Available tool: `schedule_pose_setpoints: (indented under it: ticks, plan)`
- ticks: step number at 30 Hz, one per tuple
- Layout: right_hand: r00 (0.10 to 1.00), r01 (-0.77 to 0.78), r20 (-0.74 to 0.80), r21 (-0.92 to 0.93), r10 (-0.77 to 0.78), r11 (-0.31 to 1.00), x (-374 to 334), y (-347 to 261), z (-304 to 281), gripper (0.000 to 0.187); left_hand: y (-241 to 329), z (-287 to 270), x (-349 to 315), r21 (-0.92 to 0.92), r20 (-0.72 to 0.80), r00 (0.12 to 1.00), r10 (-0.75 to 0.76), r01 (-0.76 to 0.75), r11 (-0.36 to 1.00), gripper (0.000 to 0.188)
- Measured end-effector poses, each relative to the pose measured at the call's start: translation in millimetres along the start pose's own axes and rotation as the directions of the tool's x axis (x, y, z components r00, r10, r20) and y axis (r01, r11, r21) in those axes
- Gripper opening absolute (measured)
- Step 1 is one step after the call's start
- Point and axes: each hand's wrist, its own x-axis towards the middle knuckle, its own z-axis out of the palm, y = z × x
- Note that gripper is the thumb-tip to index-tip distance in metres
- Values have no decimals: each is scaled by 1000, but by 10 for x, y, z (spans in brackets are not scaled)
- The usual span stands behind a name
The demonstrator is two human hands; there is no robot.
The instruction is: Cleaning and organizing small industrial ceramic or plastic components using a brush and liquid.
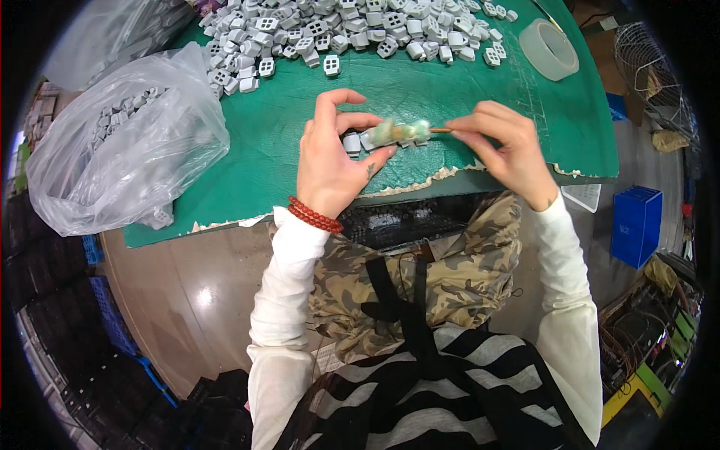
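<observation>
My left hand (330,154) rests on the green table with curled fingers. Its thumb and a finger bracket the left end of a row of small grey plastic parts (352,145); the index finger arches above, off the parts. Pinched between my right thumb and fingers is a thin brown stick (441,130), which my right hand (506,142) holds level from the right. A pale green-white tuft (397,133), smeared by motion, lies over the row at the stick's left end. It hides most of the parts beneath it, and its exact kind is unclear.
A large heap of similar grey parts (360,30) covers the far side of the green table (262,165). A clear plastic bag (172,142) holding more parts stands at the left. A roll of clear tape (551,50) lies far right; a blue bin (636,227) stands below.
</observation>
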Motion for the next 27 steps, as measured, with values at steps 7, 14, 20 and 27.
schedule_pose_setpoints:
  ticks: [7,14,20,27]
  plan:
    - [920,-317,-40,512,390,798,-172,119,-4,11,53,-175,-74,-87,-90,996,19,-27,996,106]
    - [963,-251,-49,192,265,949,-246,5,-77,9,26,-290,-257,30,-56,988,-142,143,989,70]
    - [990,-112,-79,108,121,988,-112,-51,-46,10,59,-245,-153,-3,-27,995,-97,97,995,65]
    - [998,-32,-49,33,33,999,-67,-13,-63,11,-24,-234,-101,-67,35,995,-94,96,993,65]
